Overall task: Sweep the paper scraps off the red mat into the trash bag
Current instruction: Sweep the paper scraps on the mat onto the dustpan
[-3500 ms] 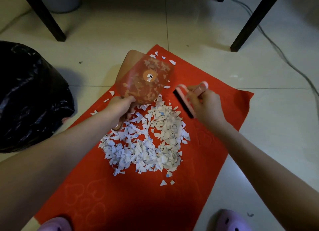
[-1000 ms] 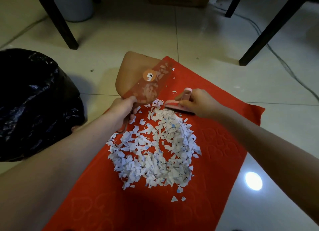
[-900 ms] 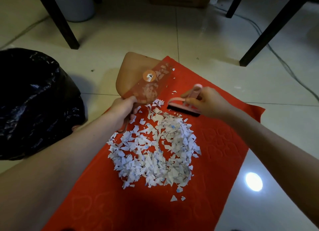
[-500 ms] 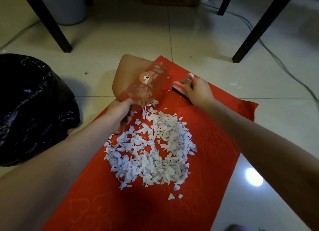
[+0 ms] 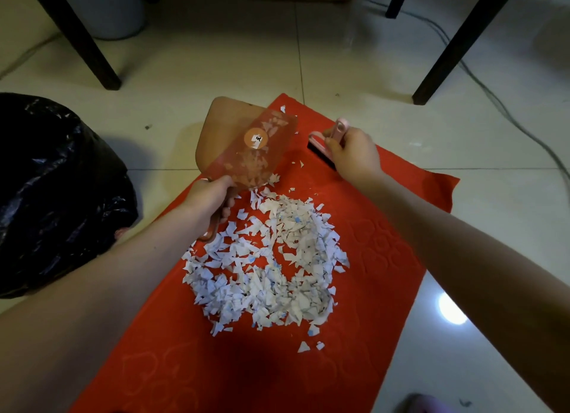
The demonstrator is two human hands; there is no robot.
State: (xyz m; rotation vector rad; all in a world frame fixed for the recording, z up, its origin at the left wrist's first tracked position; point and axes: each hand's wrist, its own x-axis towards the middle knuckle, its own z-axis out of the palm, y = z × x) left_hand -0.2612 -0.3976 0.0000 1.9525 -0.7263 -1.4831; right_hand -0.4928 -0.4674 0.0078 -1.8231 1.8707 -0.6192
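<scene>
Left hand (image 5: pixel 212 199) grips translucent orange dustpan (image 5: pixel 253 147), right hand (image 5: pixel 354 156) grips pink hand brush (image 5: pixel 320 144); hard stroke risks flicking white paper scraps (image 5: pixel 268 267) onto tile floor (image 5: pixel 216 73).

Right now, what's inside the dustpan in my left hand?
A few paper scraps show through the translucent dustpan, near its round sticker. The left hand covers its handle end.

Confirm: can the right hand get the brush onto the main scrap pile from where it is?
Probably yes. The right hand grips the brush over bare red mat just beyond the scrap pile, nothing between them. The dustpan, held by the left hand, sits to the side, not across the path.
</scene>
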